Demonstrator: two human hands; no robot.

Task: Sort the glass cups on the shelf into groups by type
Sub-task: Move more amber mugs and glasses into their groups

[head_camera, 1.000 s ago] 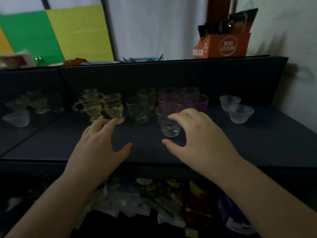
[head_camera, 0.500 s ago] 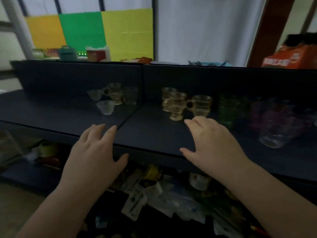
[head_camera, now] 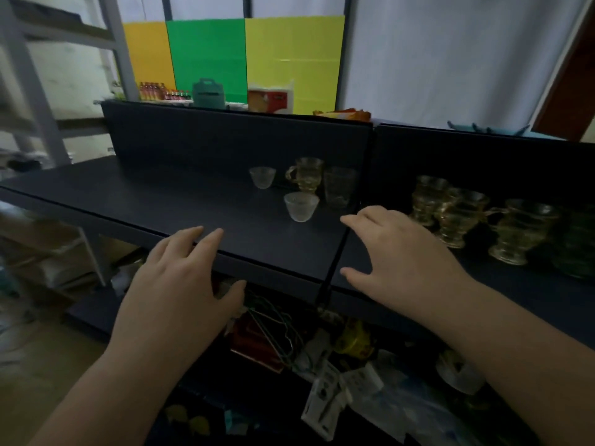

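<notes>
1. The left hand [head_camera: 180, 284] hovers over the front edge of the dark shelf [head_camera: 161, 201]. Its grip is wide, the fingers are almost straight, and it holds nothing.

2. The right hand [head_camera: 409, 259] is above the seam between the two shelf boards. Its grip is also wide and empty, with the thumb apart from the fingers. I think this shape is ready to take a cup.

3. On the left board four cups stand together, and they are of mixed types: a small clear bowl cup [head_camera: 301, 206] in front, a second small clear cup [head_camera: 262, 177] behind it, an amber handled cup [head_camera: 306, 173], and a clear tall glass [head_camera: 338, 187] just beside the amber one. These seem not sorted yet.

4. On the right board three amber handled cups [head_camera: 463, 217] stand close in one row, and a green glass [head_camera: 576, 243] is at the frame edge. This looks like a group already made by type.

5. The small clear bowl cup is the nearest one to the right hand, but they are not touching.

6. My judgement: the amber cup on the left board belongs with the amber row, so it probably must cross the seam.
</notes>
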